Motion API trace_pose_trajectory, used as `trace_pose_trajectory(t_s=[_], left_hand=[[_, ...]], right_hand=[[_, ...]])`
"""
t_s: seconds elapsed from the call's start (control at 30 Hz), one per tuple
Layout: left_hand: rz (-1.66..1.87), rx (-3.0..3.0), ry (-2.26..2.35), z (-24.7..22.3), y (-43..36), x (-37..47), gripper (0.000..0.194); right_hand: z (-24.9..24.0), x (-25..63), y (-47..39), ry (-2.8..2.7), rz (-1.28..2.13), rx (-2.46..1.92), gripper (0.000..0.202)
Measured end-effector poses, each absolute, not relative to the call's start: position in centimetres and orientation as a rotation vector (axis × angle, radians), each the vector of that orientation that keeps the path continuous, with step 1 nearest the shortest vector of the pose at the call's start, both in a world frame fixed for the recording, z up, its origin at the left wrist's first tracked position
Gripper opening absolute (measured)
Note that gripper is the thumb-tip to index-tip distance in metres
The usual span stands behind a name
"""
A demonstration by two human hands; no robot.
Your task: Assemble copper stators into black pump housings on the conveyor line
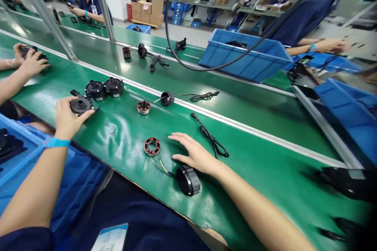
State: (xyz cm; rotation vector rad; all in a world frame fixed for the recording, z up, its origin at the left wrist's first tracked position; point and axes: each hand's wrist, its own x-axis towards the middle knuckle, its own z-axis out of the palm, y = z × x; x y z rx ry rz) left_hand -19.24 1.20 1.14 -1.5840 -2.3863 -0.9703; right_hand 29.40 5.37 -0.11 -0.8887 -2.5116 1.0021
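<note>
your right hand lies open, flat beside the black cap; its thin wires to the stator look fragile, so lift by the rigid bodies. left hand grips a pump housing.

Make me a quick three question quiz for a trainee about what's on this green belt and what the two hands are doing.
1. True or false: the left hand grips a black pump housing.
2. Which lies nearest the right hand? A) blue bin B) copper-wound stator C) cardboard boxes
3. What wristband colour does the left wrist show?

Key
1. True.
2. B; the hand lies flat on the green belt, the black round cap beside its wrist.
3. Blue.
</note>
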Motion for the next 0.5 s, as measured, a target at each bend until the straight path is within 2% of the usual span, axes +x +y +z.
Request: trace_pose_trajectory(t_s=[0.1,0.17,0.2,0.27,0.37,0.43,0.5], left_hand=[[-1.023,-1.687,-2.164,-0.5,-0.8,-16.9,0.111],[-1.200,-1.675,-2.178,-1.3,-1.7,-16.0,0.112],[-1.302,-1.651,-2.240,-1.6,-1.9,-15.8,0.106],[-1.442,-1.668,-2.385,-2.0,-1.8,-15.7,0.081],[-1.492,-1.840,-2.489,-2.2,-1.4,-15.5,0.051],[-1.552,-1.890,-2.471,-2.2,-1.5,-14.9,0.046],[-1.616,-1.877,-2.424,-2.2,-2.0,-13.9,0.050]], right_hand=[[0.4,27.1,6.6,-2.578,1.043,-0.766,0.068],[0.5,26.0,7.1,-2.580,1.074,-0.702,0.073],[0.4,25.5,7.3,-2.576,1.098,-0.669,0.074],[0.3,24.7,7.5,-2.559,1.158,-0.607,0.068],[-0.1,23.8,7.4,-2.523,1.225,-0.524,0.038],[-0.4,23.3,7.0,-2.487,1.241,-0.486,0.019],[-0.8,23.1,6.6,-2.434,1.249,-0.456,0.007]])
